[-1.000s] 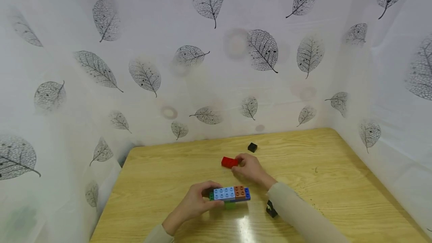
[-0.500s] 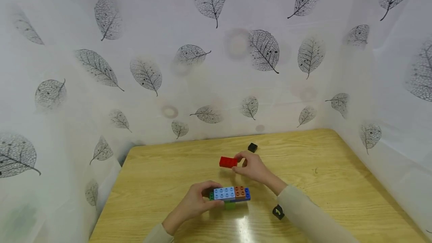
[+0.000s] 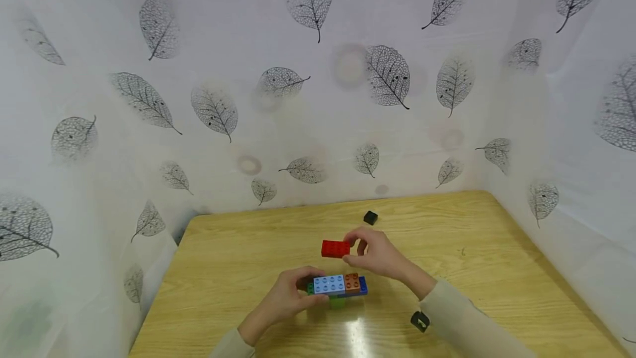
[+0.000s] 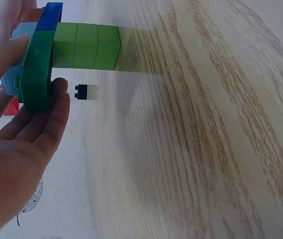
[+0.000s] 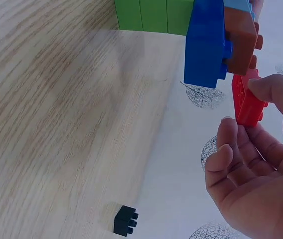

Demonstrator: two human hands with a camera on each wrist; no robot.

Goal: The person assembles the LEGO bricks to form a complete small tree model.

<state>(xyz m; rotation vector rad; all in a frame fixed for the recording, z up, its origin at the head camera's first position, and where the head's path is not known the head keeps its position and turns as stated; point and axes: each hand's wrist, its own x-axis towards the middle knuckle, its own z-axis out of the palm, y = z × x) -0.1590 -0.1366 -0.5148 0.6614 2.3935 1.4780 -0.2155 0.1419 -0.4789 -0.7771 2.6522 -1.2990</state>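
My left hand (image 3: 288, 294) grips the left end of a built stack of toy bricks, thumb in front and fingers behind. On its top sit a light blue brick (image 3: 328, 284) and an orange-brown brick (image 3: 352, 282). Beneath them run a dark green brick (image 4: 38, 69) and a blue brick (image 5: 205, 45), carried on a column of light green bricks (image 4: 85, 46) standing on the table. Just behind the stack, my right hand (image 3: 376, 253) pinches a red brick (image 3: 335, 248) by its right end, held up off the table with its studs upward.
A small black brick (image 3: 370, 217) lies near the table's back edge. Another black piece with a pale mark (image 3: 420, 321) lies by the right sleeve. A leaf-printed white curtain (image 3: 318, 98) surrounds the wooden table (image 3: 238, 247) at back and sides.
My right hand has lifted the red brick off the table and brought it nearer the stack. The right sleeve has shifted right and toward me. My left hand stays on the stack.
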